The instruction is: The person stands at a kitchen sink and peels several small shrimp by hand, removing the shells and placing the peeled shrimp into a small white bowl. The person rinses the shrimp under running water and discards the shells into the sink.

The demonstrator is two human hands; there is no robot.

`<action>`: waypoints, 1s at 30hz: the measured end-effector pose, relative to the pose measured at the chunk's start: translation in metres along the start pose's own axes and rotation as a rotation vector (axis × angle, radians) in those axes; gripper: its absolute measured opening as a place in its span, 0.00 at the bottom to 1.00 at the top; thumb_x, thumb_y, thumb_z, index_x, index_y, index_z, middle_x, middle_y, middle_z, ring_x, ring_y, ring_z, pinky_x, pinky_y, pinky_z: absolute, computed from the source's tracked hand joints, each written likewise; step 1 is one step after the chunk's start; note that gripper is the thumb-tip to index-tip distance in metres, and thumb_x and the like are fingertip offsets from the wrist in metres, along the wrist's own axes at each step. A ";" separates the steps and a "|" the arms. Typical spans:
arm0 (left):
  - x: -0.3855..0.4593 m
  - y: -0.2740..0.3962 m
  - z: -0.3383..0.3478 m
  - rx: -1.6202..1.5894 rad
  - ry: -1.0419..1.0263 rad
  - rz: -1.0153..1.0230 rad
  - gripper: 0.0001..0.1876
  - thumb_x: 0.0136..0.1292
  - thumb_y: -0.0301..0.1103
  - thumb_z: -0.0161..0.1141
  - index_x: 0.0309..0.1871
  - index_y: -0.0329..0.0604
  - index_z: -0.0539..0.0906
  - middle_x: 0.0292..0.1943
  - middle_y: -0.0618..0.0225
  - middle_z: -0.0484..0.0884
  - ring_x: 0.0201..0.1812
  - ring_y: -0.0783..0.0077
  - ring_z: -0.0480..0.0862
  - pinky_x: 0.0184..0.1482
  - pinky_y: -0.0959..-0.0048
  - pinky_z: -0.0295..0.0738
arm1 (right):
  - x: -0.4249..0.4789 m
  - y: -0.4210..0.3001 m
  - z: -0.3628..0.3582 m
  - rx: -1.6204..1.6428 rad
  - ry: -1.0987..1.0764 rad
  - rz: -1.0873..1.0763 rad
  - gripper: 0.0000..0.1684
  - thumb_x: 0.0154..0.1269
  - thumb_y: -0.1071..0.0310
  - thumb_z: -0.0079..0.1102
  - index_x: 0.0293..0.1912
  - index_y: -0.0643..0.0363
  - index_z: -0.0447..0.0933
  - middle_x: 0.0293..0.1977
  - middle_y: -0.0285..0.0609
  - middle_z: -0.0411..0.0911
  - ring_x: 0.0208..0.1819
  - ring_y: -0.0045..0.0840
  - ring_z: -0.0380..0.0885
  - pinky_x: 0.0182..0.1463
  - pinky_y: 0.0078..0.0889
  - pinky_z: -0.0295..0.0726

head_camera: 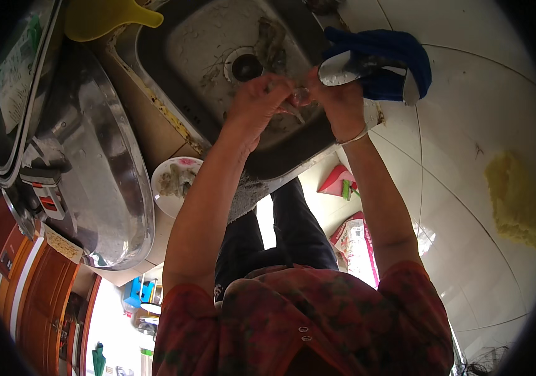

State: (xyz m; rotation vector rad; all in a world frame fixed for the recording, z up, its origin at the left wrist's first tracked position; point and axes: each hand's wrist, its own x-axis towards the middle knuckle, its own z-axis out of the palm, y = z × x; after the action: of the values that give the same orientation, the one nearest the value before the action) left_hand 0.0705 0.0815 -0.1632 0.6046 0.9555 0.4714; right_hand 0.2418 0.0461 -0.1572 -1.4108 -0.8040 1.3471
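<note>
Above the near side of the steel sink [197, 113], both hands meet at a small, wet, pinkish shrimp [291, 111]. My left hand [259, 105] pinches it between thumb and fingers. My right hand [342, 105], with a bangle at the wrist, grips its other end; a metal faucet spout [338, 68] partly hides these fingers. Beyond the hands, greyish shells or shrimp [270, 42] lie in the sink beside the round drain [246, 67]. A white plate [162, 199] holding several greyish pieces, apparently shrimp, stands left of my left forearm.
A blue cloth [413, 56] drapes over the faucet at the sink's right edge. On the left stand a large shiny metal vessel [103, 188] and a yellow plastic utensil [103, 19]. A yellow sponge-like piece [515, 202] lies far right; a grey cloth [247, 197] hangs at the near edge.
</note>
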 end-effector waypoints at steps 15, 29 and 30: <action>0.000 -0.001 0.002 -0.039 0.007 -0.015 0.11 0.68 0.43 0.60 0.42 0.46 0.82 0.37 0.70 0.84 0.39 0.75 0.84 0.49 0.73 0.75 | 0.002 0.002 -0.005 0.074 0.051 0.110 0.10 0.57 0.82 0.61 0.40 0.64 0.76 0.32 0.38 0.78 0.33 0.20 0.79 0.39 0.22 0.80; 0.007 -0.015 0.001 -0.162 -0.037 0.015 0.11 0.70 0.40 0.59 0.46 0.43 0.79 0.40 0.68 0.83 0.40 0.72 0.83 0.49 0.70 0.76 | 0.007 0.006 -0.024 0.070 -0.061 0.209 0.07 0.61 0.75 0.61 0.41 0.61 0.76 0.37 0.35 0.78 0.37 0.17 0.78 0.39 0.23 0.80; 0.007 -0.016 0.001 -0.170 -0.036 0.027 0.11 0.70 0.40 0.59 0.47 0.43 0.79 0.41 0.68 0.83 0.41 0.72 0.83 0.50 0.70 0.76 | 0.006 0.003 -0.019 0.012 -0.094 0.196 0.08 0.61 0.76 0.61 0.41 0.60 0.76 0.37 0.35 0.78 0.37 0.17 0.78 0.39 0.23 0.79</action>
State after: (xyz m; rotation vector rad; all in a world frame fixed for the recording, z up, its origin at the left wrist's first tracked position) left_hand 0.0767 0.0742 -0.1776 0.4709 0.8644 0.5581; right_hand 0.2612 0.0465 -0.1641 -1.4559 -0.7317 1.5750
